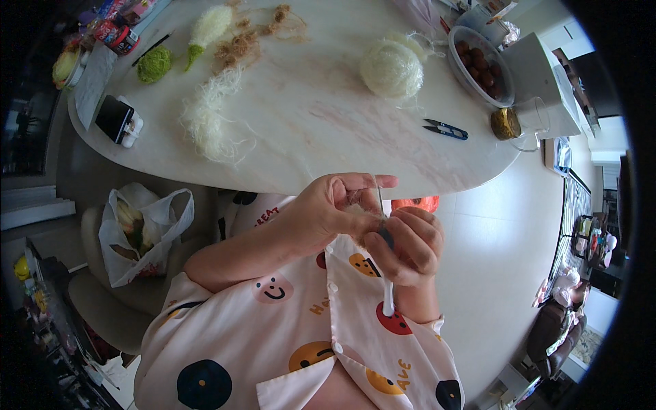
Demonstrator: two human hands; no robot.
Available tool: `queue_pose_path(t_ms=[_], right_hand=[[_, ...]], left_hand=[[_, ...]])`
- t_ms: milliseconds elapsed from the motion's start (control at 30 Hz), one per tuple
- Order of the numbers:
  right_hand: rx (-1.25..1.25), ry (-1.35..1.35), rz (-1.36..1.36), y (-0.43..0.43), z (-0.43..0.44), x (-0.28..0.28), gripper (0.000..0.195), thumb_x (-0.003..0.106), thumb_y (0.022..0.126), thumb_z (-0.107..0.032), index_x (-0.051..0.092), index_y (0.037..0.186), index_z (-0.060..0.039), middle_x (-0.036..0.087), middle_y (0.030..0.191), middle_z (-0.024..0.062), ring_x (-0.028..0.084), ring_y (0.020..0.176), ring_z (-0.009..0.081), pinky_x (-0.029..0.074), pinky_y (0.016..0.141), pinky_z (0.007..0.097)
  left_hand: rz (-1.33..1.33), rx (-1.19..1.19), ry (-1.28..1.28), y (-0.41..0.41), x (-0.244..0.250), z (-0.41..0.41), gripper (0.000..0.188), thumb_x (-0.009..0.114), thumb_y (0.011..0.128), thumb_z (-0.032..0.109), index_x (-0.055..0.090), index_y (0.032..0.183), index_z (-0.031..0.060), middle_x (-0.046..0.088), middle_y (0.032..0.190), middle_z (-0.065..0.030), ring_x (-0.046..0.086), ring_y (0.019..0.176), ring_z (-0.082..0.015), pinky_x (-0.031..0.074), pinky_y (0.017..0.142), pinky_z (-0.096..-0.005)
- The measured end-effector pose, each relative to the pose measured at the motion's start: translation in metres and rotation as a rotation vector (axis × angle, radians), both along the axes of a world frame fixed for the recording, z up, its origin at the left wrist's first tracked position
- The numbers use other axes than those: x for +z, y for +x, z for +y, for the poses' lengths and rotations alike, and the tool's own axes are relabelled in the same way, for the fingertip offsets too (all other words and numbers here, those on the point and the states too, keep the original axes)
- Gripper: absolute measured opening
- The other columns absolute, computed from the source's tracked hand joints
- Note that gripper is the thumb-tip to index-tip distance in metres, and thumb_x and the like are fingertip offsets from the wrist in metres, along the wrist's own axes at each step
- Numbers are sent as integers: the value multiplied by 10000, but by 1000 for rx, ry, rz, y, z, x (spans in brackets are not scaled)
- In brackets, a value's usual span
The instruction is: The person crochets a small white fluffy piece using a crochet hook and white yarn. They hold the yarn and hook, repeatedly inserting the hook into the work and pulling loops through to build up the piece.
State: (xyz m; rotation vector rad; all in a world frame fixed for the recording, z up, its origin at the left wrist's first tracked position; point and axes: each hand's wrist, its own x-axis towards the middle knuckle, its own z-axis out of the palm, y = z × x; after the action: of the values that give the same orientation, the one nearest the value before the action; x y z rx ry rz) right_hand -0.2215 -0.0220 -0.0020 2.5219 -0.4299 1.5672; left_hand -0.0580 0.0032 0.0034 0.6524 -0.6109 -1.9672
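Note:
My left hand (341, 205) pinches a small piece of light brown fuzzy crochet work (359, 210), its index finger stretched out with a strand near it. In my right hand (412, 243) is a crochet hook (388, 297) with a thin metal shaft, a dark grip and a white handle end; its shaft rises beside the work. The fingers partly hide the stitches. On the marble-look table (307, 123) ahead lie a pale yarn ball (392, 69), loose cream yarn (207, 120), brown tangled yarn (241, 48), a green yarn ball (155, 64) and a cream fuzzy piece with a green tip (212, 25).
Thread snips (446, 129) lie at the table's right, near a glass mug (533, 120) and a plastic tub (505, 95) of dark round fruit. At left are a phone (114, 119), a black pencil (152, 48) and a red jar (115, 37). A plastic bag (169, 241) rests on a chair.

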Motion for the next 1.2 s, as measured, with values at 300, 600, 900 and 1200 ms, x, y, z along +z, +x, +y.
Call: queue_pose_path(t_ms=[300, 600, 900, 1200], right_hand=[[335, 1073, -656, -5, 7, 0, 174, 340, 992, -190, 396, 997, -25, 624, 851, 151, 647, 708, 296, 522, 608, 340], [-78, 203, -73, 0, -2, -6, 215, 709, 658, -52, 646, 863, -73, 602, 902, 98, 581, 687, 199, 484, 532, 298], [305, 943, -655, 4, 9, -10, 217, 411, 975, -248, 404, 998, -33, 613, 812, 202, 651, 686, 321, 542, 561, 333], [298, 1349, -863, 4, 8, -1, 177, 357, 972, -207, 442, 968, -52, 596, 751, 117, 617, 657, 211, 499, 569, 298]], left_hand=[[-83, 146, -73, 2, 0, -2, 336, 698, 760, 17, 543, 1045, -70, 622, 941, -126, 620, 843, -130, 547, 638, -214], [-39, 26, 24, -5, -4, 2, 608, 721, 749, 24, 433, 1280, -49, 602, 781, -3, 580, 772, -59, 479, 738, -205], [24, 6, -14, 1, -3, -3, 701, 675, 750, 13, 304, 1333, -105, 617, 812, -44, 593, 760, -75, 473, 762, -221], [-174, 23, -164, 5, 8, 1, 619, 672, 769, 9, 391, 1318, -49, 608, 824, -47, 587, 766, -83, 497, 722, -234]])
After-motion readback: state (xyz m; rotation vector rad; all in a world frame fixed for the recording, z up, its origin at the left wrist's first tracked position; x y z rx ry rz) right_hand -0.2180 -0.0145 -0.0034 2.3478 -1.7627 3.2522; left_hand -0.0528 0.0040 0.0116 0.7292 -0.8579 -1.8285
